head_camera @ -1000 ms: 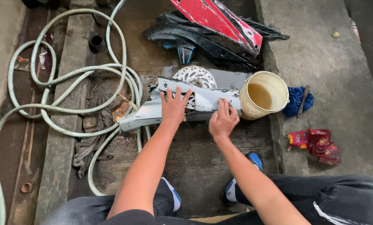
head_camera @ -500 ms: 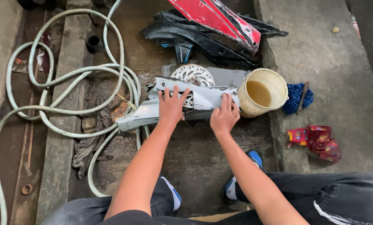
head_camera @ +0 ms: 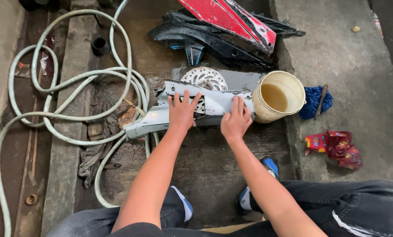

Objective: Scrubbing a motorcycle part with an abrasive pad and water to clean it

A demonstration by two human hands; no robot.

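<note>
Both hands lie flat, fingers spread and gripping nothing, left hand [head_camera: 182, 112] and right hand [head_camera: 236, 120] pressing the grey fairing panel [head_camera: 161, 120] at frame centre onto wet concrete floor [head_camera: 196, 162], apparently steadying it, beside the cream bucket [head_camera: 279, 96].

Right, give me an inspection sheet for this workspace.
Surface: wet, dirty concrete floor with a raised slab on the right.
Job's things: grey panel lying flat; brake disc behind it.
Clutter: bucket of murky water, blue mop head, red wrapper, rag, red and black fairings.
Hands: left hand spread flat on the panel; right hand pressing its right end.
Cables: pale hose in loose coils on the left.
Surroundings: black pipe end in the floor.
</note>
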